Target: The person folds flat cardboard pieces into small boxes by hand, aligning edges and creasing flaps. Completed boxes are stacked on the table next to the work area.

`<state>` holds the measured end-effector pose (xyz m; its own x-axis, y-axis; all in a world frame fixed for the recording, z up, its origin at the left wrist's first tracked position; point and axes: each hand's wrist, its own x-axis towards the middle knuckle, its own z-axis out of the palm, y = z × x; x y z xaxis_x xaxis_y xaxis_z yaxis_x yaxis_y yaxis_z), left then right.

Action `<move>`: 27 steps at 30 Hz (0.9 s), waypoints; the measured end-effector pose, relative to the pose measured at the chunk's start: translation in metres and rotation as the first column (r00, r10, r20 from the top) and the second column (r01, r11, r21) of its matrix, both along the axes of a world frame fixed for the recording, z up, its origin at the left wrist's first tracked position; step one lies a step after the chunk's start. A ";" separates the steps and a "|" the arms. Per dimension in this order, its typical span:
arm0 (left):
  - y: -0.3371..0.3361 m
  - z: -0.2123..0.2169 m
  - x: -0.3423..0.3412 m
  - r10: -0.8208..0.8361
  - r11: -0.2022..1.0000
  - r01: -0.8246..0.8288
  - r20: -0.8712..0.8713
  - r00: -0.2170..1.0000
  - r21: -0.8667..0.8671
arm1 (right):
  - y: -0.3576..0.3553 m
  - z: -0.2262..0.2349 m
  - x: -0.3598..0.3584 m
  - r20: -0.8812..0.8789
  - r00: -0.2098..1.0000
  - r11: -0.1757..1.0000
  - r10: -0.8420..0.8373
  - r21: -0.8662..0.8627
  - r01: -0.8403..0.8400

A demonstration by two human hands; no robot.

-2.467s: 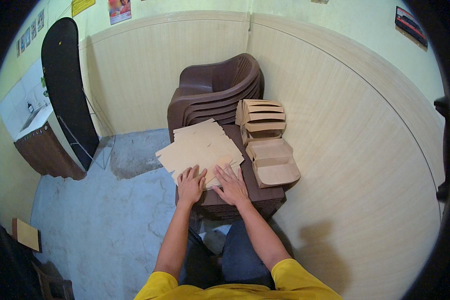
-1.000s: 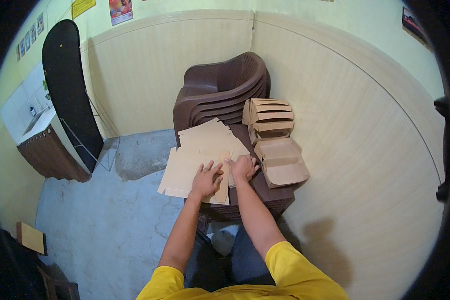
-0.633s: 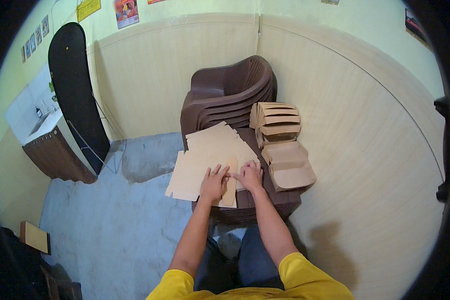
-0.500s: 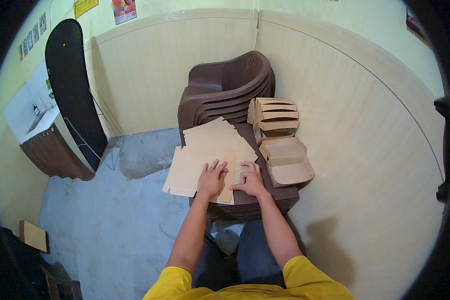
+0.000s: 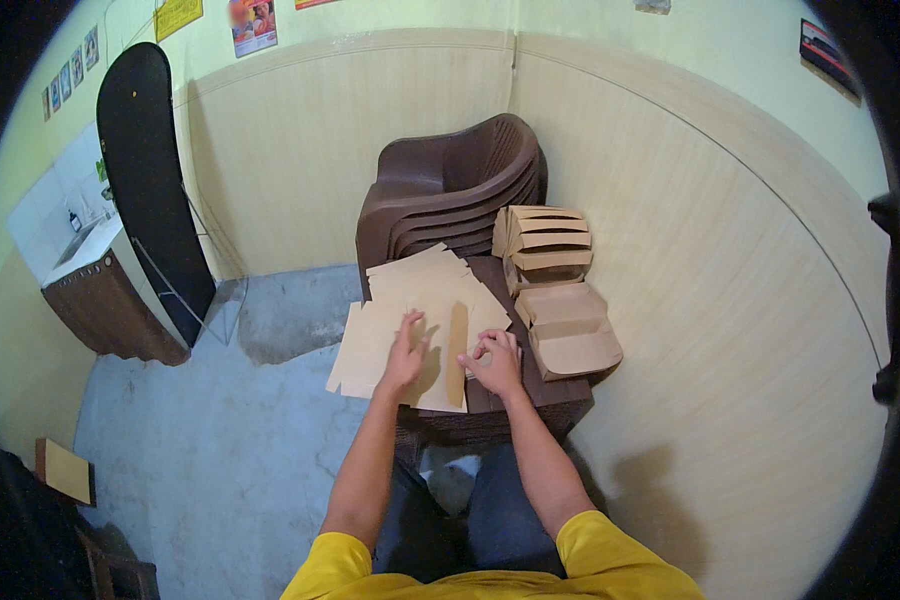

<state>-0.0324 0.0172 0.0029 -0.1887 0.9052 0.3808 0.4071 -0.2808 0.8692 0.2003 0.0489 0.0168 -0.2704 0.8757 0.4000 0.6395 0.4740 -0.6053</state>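
Flat light-brown cardboard box blanks (image 5: 380, 325) lie overlapping on a dark brown plastic surface in front of me. A long narrow flap (image 5: 457, 350) stands partly folded up along the right part of the top blank, darker than the rest. My left hand (image 5: 404, 356) hovers just left of that flap, fingers apart and holding nothing, its shadow on the sheet. On the flap's other side is my right hand (image 5: 496, 362), with fingers bent and apart and the thumb stretched to the flap's edge. Whether the thumb touches it I cannot tell.
Beyond the cardboard rises a stack of brown plastic chairs (image 5: 440, 165). To the right, by the panelled wall, sit an open folded cardboard box (image 5: 575, 345) and several nested boxes (image 5: 550, 240). A black ironing-board-shaped panel (image 5: 140, 180) leans beside a sink counter (image 5: 95, 250) at the left.
My left hand has come off the flap and moved a little left. My right hand stays near the flap's right side, its fingers shifted slightly. The view has tilted slightly upward.
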 end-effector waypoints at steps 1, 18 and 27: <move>-0.004 0.000 -0.011 0.055 0.998 -0.054 -0.084 0.995 0.024 | 0.000 0.002 0.000 -0.039 0.999 1.000 0.012 0.018 -0.012; -0.084 0.053 -0.074 0.355 0.740 -0.339 -0.090 0.930 -0.581 | -0.003 0.002 0.005 0.068 0.996 0.998 0.060 0.027 -0.062; -0.097 0.084 -0.074 0.130 0.889 0.127 0.507 0.852 -0.441 | 0.041 -0.037 0.009 -0.649 0.757 0.923 -0.076 -0.332 -0.192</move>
<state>-0.1063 -0.0798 0.0868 -0.2390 0.9475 -0.2126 -0.1302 0.1857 0.9739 0.2094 0.0900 -0.0206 -0.1230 0.9797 0.1584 0.0150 0.1614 -0.9868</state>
